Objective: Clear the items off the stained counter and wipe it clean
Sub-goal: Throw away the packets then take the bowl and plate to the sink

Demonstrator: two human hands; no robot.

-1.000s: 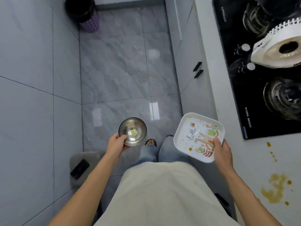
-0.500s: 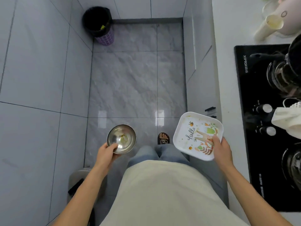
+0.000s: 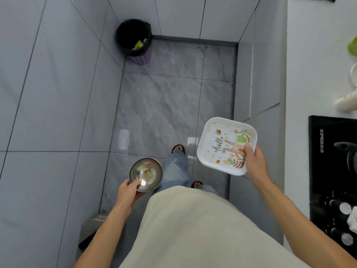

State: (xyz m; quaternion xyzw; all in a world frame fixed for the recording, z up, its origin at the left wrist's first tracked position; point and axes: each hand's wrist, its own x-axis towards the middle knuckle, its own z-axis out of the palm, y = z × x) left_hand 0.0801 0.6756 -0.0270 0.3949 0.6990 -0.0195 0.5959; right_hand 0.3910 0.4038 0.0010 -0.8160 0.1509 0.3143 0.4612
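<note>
My left hand point(image 3: 129, 192) grips the near rim of a small steel bowl point(image 3: 146, 174) with yellowish residue inside, held over the floor. My right hand point(image 3: 256, 164) holds a square white plate point(image 3: 222, 141) printed with "hello" and plants, thumb on its near right corner; its far rim shows brownish smears. The white counter point(image 3: 313, 64) runs along the right edge. The stain on it is out of view.
A black-lined purple bin point(image 3: 136, 40) stands in the far floor corner against the tiled wall. A black cooktop point(image 3: 328, 171) sits on the counter at right, with a cream object point(image 3: 346, 101) and something green point(image 3: 352, 45) beyond. Grey cabinet fronts point(image 3: 266, 74) face the marble floor.
The view has moved forward along the floor: the bin is nearer, the cooktop has slid down and right, the stain left the view. Both hands still carry bowl and plate.
</note>
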